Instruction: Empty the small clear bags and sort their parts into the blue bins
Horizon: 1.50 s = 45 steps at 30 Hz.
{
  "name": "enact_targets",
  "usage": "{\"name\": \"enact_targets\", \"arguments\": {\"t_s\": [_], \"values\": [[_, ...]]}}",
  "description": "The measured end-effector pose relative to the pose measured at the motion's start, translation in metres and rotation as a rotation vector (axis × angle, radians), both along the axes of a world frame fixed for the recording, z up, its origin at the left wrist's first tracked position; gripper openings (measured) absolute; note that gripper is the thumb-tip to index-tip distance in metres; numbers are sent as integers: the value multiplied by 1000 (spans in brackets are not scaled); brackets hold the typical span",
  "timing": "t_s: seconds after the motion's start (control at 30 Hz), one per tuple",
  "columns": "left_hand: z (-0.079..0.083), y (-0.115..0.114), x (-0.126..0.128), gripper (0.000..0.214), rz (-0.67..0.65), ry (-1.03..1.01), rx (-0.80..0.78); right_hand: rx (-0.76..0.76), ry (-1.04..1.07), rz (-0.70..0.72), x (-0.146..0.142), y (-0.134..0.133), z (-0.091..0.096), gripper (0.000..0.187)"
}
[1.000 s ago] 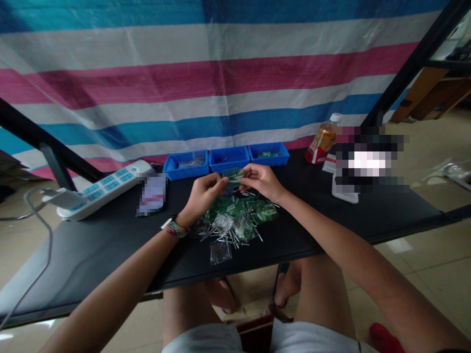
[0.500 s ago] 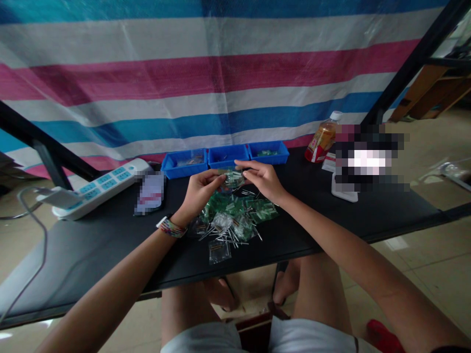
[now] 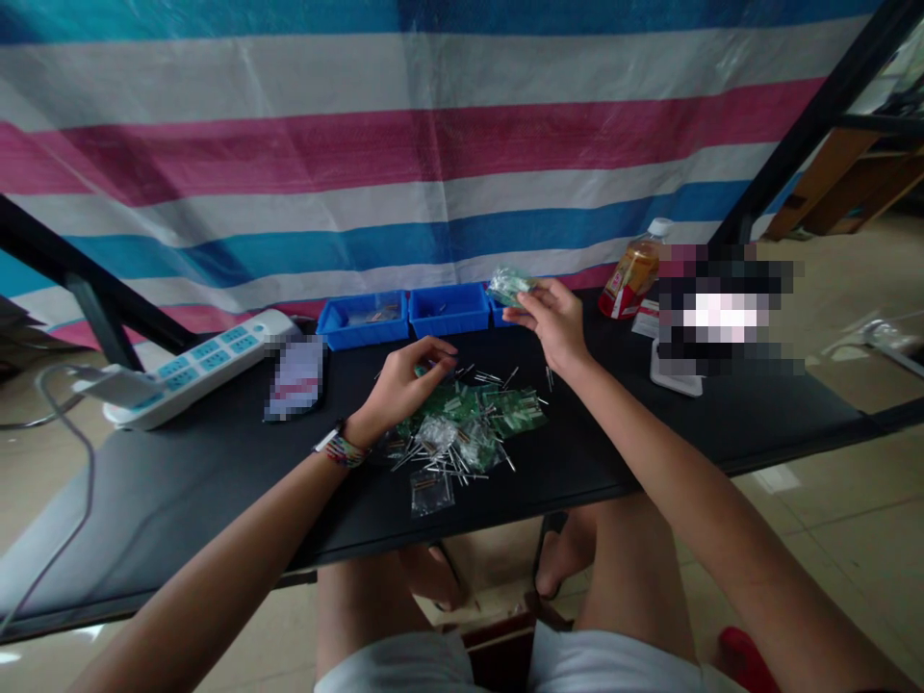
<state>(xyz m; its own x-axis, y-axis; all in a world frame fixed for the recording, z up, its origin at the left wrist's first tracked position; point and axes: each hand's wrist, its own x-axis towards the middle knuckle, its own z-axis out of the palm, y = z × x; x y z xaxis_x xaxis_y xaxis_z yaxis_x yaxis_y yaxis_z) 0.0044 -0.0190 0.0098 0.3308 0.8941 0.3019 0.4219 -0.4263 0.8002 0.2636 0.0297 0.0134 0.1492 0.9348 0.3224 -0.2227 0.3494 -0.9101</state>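
Observation:
Pinched in my right hand (image 3: 554,322) is a small clear plastic bag (image 3: 509,284) with greenish pieces inside, held up over the right blue bin (image 3: 498,314), which it partly hides. My left hand (image 3: 411,377) hovers at the upper left of a pile, its fingers loosely curved and a gap showing between thumb and fingers. The pile holds green plastic bags (image 3: 469,399), thin metal pins (image 3: 451,462) and crumpled clear bags (image 3: 437,433). A flat clear bag (image 3: 431,493) with small brass-coloured pieces lies at the near edge of the pile.
The left blue bin (image 3: 365,334) and middle blue bin (image 3: 449,322) stand along the back of the black table (image 3: 238,500). A white power strip (image 3: 202,371) and a blurred phone-like object (image 3: 295,380) are on the left. To the right stands a drink bottle (image 3: 631,274).
My right hand has moved up and right, carrying the small bag away from my left hand. My left hand has let go of the bag and dropped slightly toward the pile.

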Motion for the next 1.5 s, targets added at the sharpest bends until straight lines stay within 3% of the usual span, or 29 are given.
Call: {"name": "enact_targets", "arguments": {"t_s": [0.1, 0.23, 0.3, 0.37, 0.5, 0.63, 0.7, 0.8, 0.97, 1.13, 1.33, 1.5], "values": [[0, -1, 0, 26, -8, 70, 63, -18, -200, -151, 22, 15, -2, 32], [1, -1, -1, 23, 12, 129, 134, 66, -716, -468, 43, 20, -7, 30], [1, 0, -2, 25, 52, 204, 204, 123, -877, -490, 43, 17, -8, 22], [0, 1, -3, 31, 78, 307, 263, 156, -954, -379, 38, 12, -7, 18], [-3, 3, -5, 39, 41, 391, 242, 185, -1071, 22, 29, 3, -2, 23], [-4, 3, -5, 37, 50, 374, 230, 40, -1169, 423, 33, -3, 5, 27], [-4, 3, -5, 35, 56, 359, 225, -4, -1200, 534, 37, -4, 7, 22], [-6, 4, -5, 31, 47, 330, 200, 24, -1209, 556, 42, -3, 7, 12], [-5, 5, -4, 26, 68, 245, 177, -6, -1077, 463, 41, 0, 3, 2], [5, -1, -1, 33, 57, 212, 262, 107, -762, 370, 16, -6, -2, 13], [9, -4, 1, 46, -44, 127, 124, 196, -526, 458, -24, -25, -13, 15], [10, -3, 2, 43, -74, 32, 37, 184, -482, 405, -30, -27, -17, 16]]}}
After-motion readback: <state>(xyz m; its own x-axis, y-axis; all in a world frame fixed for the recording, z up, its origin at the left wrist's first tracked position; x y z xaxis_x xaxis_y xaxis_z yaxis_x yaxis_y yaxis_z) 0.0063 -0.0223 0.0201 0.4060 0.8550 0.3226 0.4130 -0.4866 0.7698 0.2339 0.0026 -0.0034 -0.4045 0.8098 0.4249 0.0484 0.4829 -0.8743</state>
